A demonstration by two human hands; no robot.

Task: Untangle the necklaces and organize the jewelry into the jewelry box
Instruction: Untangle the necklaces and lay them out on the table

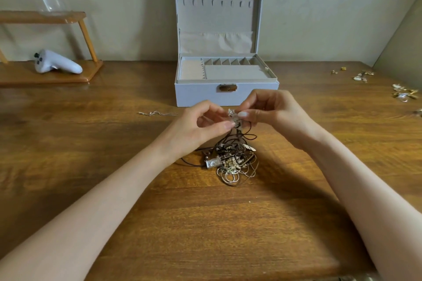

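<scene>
Just above the desk (205, 223), both grips are pinched narrow on one small silver pendant (233, 116). My left grip (201, 125) takes it from the left with thumb and forefinger, and my right grip (269, 112) takes it from the right. Its dark cords (228, 142) run down and toward me into the tangle of necklaces (230, 159), which lies on the wood directly beneath my hands. I judge any freeing pull must go up and away along those cords. The open jewelry box (198, 93) stands just beyond my knuckles, seemingly a touch nearer my right grip. A loose silver chain (157, 113) lies apart to the left.
</scene>
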